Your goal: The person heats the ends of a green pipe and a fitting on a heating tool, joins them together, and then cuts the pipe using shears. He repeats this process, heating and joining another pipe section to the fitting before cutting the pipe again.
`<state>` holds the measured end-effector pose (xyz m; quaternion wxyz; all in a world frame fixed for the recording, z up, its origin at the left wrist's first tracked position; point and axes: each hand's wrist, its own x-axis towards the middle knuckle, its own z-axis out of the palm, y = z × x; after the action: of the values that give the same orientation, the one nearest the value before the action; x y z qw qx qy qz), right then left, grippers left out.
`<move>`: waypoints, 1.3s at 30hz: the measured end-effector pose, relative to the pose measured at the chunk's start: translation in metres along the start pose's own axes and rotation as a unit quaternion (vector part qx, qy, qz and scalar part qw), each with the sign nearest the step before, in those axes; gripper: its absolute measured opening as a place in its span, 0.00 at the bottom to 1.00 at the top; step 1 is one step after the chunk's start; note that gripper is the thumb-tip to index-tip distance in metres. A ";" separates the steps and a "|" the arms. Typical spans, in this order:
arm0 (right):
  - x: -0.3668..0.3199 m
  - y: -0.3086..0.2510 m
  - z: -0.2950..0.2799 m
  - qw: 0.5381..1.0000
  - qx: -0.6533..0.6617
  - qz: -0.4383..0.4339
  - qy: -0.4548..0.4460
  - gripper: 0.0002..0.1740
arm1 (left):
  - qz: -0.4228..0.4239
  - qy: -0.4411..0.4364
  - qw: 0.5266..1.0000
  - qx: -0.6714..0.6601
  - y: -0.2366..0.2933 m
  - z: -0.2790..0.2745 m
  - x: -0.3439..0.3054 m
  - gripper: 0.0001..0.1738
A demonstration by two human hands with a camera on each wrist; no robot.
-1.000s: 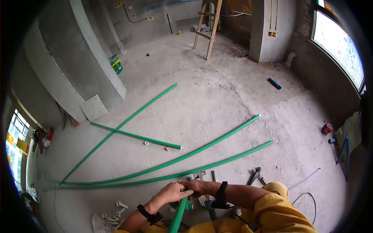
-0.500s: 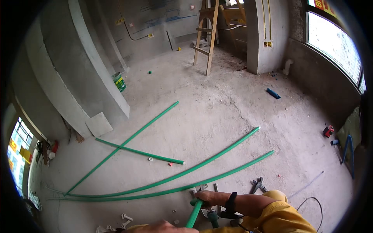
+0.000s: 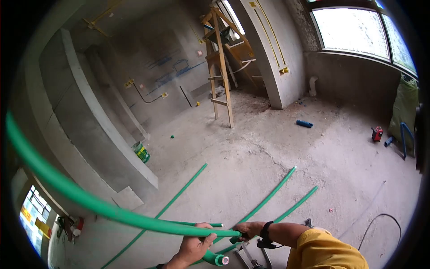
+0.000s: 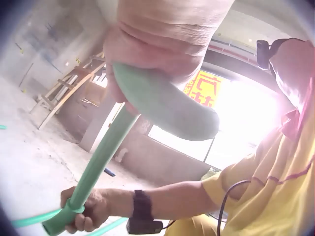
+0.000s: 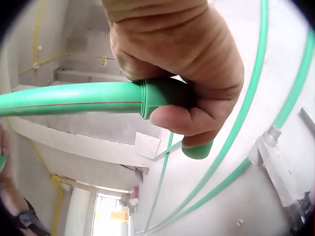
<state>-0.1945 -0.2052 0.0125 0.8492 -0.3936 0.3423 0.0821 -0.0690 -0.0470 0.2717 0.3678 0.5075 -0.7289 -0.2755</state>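
Note:
A long green plastic pipe point(image 3: 112, 214) sweeps from the upper left of the head view to my right hand point(image 3: 251, 229). My left hand point(image 3: 192, 249) grips it a short way from that end. Below the left palm sticks out a short green piece with a ringed, open end point(image 3: 219, 259); in the left wrist view this bent green piece point(image 4: 167, 105) lies close to the camera. My right fingers curl round a green pipe fitting point(image 5: 197, 150), whose collar meets the pipe's end; much of the fitting is hidden by the hand.
Several green pipes point(image 3: 273, 192) lie on the concrete floor ahead. A metal tool point(image 5: 270, 157) stands by them, below the right hand. Farther off are a wooden stepladder point(image 3: 221, 76), a blue pipe piece point(image 3: 304, 123), a red device point(image 3: 377, 133) and a green bucket point(image 3: 140, 152).
The hands were together low in front; the left hand then dropped to the bottom edge. Now it is back up, gripping the pipe, which extends left. The head view has tilted up.

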 end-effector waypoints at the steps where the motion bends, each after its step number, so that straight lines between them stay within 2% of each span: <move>1: 0.011 0.011 -0.011 0.998 0.052 -0.018 -0.037 0.15 | -0.041 -0.002 0.999 -0.011 0.009 0.005 0.008 0.14; 2: 0.019 0.020 -0.023 0.987 0.115 0.012 -0.110 0.11 | -0.056 -0.036 0.997 0.031 0.011 0.004 0.017 0.13; 3: 0.035 0.045 -0.041 0.978 -0.050 -0.164 -0.116 0.09 | -0.034 -0.052 0.997 0.043 0.001 0.009 0.024 0.14; 4: 0.046 0.067 -0.055 0.913 -0.211 -0.326 -0.128 0.07 | -0.015 -0.067 0.996 0.054 -0.008 0.015 0.029 0.15; 5: 0.049 0.079 -0.056 0.914 -0.229 -0.308 -0.128 0.07 | 0.001 -0.069 0.995 0.067 -0.011 0.023 0.030 0.17; 6: 0.050 0.090 -0.053 0.944 -0.146 -0.254 -0.152 0.05 | 0.016 -0.071 0.994 0.078 -0.012 0.033 0.030 0.18; 7: 0.046 0.096 -0.052 0.964 -0.059 -0.198 -0.168 0.09 | -0.013 -0.077 0.994 0.077 -0.008 0.039 0.029 0.21; 8: 0.033 0.092 -0.058 0.968 -0.073 -0.180 -0.162 0.09 | -0.004 -0.090 0.994 0.065 -0.018 0.049 0.029 0.22; 10: 0.022 0.133 -0.089 0.966 -0.125 -0.178 -0.140 0.09 | 0.020 -0.087 0.994 0.061 -0.007 0.055 0.026 0.23; 11: 0.028 0.118 -0.077 0.964 -0.148 -0.177 -0.131 0.10 | 0.041 -0.082 0.992 0.085 -0.012 0.060 0.023 0.23; 12: -0.024 0.168 -0.112 0.962 -0.171 -0.175 -0.123 0.10 | 0.039 -0.066 0.995 0.070 -0.014 0.063 0.020 0.23; 13: -0.003 0.175 -0.122 0.959 -0.191 -0.175 -0.117 0.10 | 0.049 -0.083 0.993 0.061 -0.014 0.065 0.016 0.23; 15: 0.023 0.152 -0.082 0.950 -0.228 -0.181 -0.109 0.10 | 0.061 -0.111 0.991 0.052 -0.017 0.073 0.008 0.23; 16: 0.003 0.168 -0.097 0.946 -0.245 -0.186 -0.106 0.10 | 0.081 -0.103 0.990 0.051 -0.010 0.073 0.002 0.20; 19: 0.001 0.155 -0.089 0.929 -0.286 -0.215 -0.098 0.11 | 0.115 -0.092 0.989 0.006 0.015 0.067 -0.015 0.16; 20: 0.001 0.142 -0.078 0.922 -0.298 -0.227 -0.096 0.11 | 0.108 -0.148 0.982 0.054 0.008 0.071 -0.019 0.16; 22: 0.002 0.115 -0.054 0.909 -0.320 -0.250 -0.092 0.11 | 0.212 -0.100 0.972 0.006 0.003 0.077 -0.024 0.16; 23: 0.001 0.105 -0.042 0.902 -0.330 -0.262 -0.090 0.11 | 0.210 -0.099 0.973 0.002 0.006 0.072 -0.024 0.16; 25: 0.001 0.093 -0.029 0.886 -0.352 -0.289 -0.088 0.11 | 0.331 -0.022 0.943 -0.036 0.015 0.054 -0.020 0.17; 26: 0.001 0.092 -0.026 0.877 -0.363 -0.303 -0.088 0.12 | 0.253 -0.050 0.966 0.001 -0.029 0.072 -0.034 0.18; 27: 0.000 0.092 -0.024 0.868 -0.373 -0.317 -0.088 0.12 | 0.117 -0.077 0.990 0.015 -0.039 0.060 -0.042 0.18; 28: 0.002 0.094 -0.021 0.858 -0.382 -0.331 -0.088 0.12 | -0.021 -0.105 0.994 0.029 -0.049 0.047 -0.050 0.19; 29: 0.007 0.085 -0.023 0.914 -0.373 -0.160 -0.003 0.11 | -0.092 -0.090 0.991 0.047 -0.072 0.039 -0.059 0.20; 30: 0.017 0.075 -0.027 0.934 -0.347 0.019 0.079 0.10 | -0.163 -0.077 0.982 0.065 -0.101 0.032 -0.071 0.22; 32: 0.025 0.054 -0.066 0.939 -0.331 -0.091 0.029 0.10 | -0.236 -0.076 0.967 0.065 -0.149 0.034 -0.104 0.21; 34: -0.024 0.018 -0.048 0.910 -0.380 -0.147 0.075 0.12 | -0.303 -0.195 0.933 0.028 -0.166 0.037 -0.128 0.20; 35: -0.035 0.014 -0.044 0.937 -0.315 -0.118 0.095 0.13 | -0.287 -0.254 0.924 0.005 -0.176 0.042 -0.136 0.23; 36: -0.040 0.013 -0.043 0.957 -0.249 -0.089 0.116 0.14 | -0.294 -0.265 0.918 -0.002 -0.174 0.047 -0.141 0.23; 38: -0.040 0.022 -0.051 0.968 -0.198 -0.062 0.141 0.14 | -0.289 -0.359 0.878 -0.128 -0.166 0.053 -0.145 0.26; 39: -0.043 0.022 -0.050 0.964 -0.219 -0.070 0.130 0.14 | -0.315 -0.421 0.840 -0.135 -0.155 0.052 -0.143 0.30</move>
<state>-0.2620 -0.2215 0.0042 0.6939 -0.6002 0.3954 0.0436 0.0023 0.0379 0.0848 -0.0159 0.4903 -0.5701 -0.6591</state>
